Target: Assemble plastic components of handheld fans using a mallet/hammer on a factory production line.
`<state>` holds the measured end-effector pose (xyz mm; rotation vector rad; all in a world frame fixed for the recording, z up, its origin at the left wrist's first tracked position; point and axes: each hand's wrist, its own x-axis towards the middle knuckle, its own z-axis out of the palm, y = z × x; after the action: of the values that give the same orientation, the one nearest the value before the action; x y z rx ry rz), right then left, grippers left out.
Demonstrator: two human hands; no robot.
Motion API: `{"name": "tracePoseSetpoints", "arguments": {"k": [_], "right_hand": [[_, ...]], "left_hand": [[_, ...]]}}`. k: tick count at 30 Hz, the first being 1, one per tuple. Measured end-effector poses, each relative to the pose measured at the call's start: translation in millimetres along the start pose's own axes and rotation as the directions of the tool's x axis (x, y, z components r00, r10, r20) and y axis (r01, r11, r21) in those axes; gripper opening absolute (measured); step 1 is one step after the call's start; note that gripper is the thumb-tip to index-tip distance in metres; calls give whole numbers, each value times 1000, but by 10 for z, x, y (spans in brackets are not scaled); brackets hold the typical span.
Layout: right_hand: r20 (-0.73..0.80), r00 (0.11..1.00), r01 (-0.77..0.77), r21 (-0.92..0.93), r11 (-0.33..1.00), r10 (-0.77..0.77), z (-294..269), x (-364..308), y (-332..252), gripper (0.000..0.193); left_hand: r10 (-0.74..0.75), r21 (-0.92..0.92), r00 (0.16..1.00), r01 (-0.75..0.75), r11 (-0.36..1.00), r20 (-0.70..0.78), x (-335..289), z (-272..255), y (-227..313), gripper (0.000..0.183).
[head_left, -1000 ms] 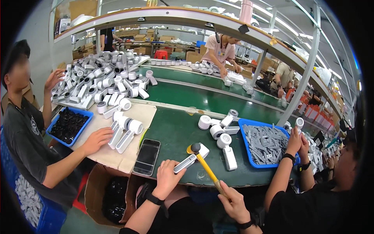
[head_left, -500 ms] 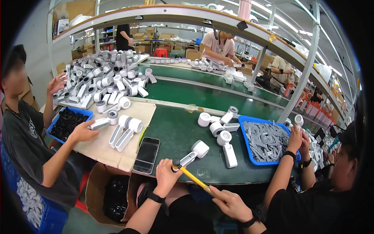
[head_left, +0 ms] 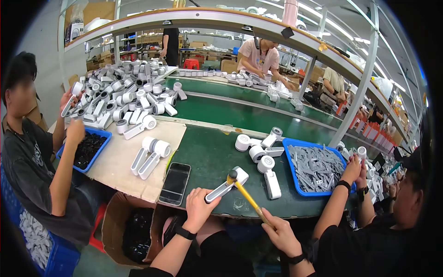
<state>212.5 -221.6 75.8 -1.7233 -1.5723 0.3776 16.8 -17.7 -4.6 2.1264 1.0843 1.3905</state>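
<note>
My left hand [head_left: 198, 210] is closed round the handle end of a white handheld fan [head_left: 241, 175], which lies slanted at the table's near edge. Its long grey-lined handle side faces up. In my right hand [head_left: 282, 236] is a small hammer [head_left: 250, 200] with a yellow shaft and a dark-tipped head. That head is over the fan, where handle and round head join; whether it touches cannot be made out. To the right lies another white fan [head_left: 266, 164] with its grille up, and a few more are grouped behind it. A dark phone [head_left: 176, 183] lies left of my left hand.
A blue tray of grey strips [head_left: 314, 168] sits on the right, near a co-worker's hands. At left are cardboard [head_left: 115, 171], two white fans [head_left: 150, 157], a blue tray of black parts [head_left: 87, 150] and a heap of fans [head_left: 124, 92]. A carton [head_left: 115, 231] stands below the edge.
The hammer head has moved from beside my left hand up and right onto the fan's joint area. The co-worker at left has picked up a fan and drawn the other hand back.
</note>
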Motion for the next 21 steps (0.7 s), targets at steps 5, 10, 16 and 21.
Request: {"name": "tracePoseSetpoints", "arguments": {"k": [5, 10, 16, 21], "right_hand": [[4, 999, -33, -19, 999, 33, -49, -7, -35, 55], [46, 998, -41, -34, 999, 43, -16, -4, 22, 54], [21, 999, -29, 32, 999, 29, 69, -24, 75, 54], [13, 1000, -19, 71, 997, 18, 77, -116, -114, 54]], "left_hand": [[-1, 16, 1000, 1, 1000, 3, 1, 8, -47, 22], [-10, 8, 1000, 10, 1000, 8, -6, -10, -30, 22], [-1, -5, 1000, 1, 1000, -2, 37, -10, 2, 23], [-14, 0, 1000, 14, 1000, 8, 12, -9, -42, 23]]}}
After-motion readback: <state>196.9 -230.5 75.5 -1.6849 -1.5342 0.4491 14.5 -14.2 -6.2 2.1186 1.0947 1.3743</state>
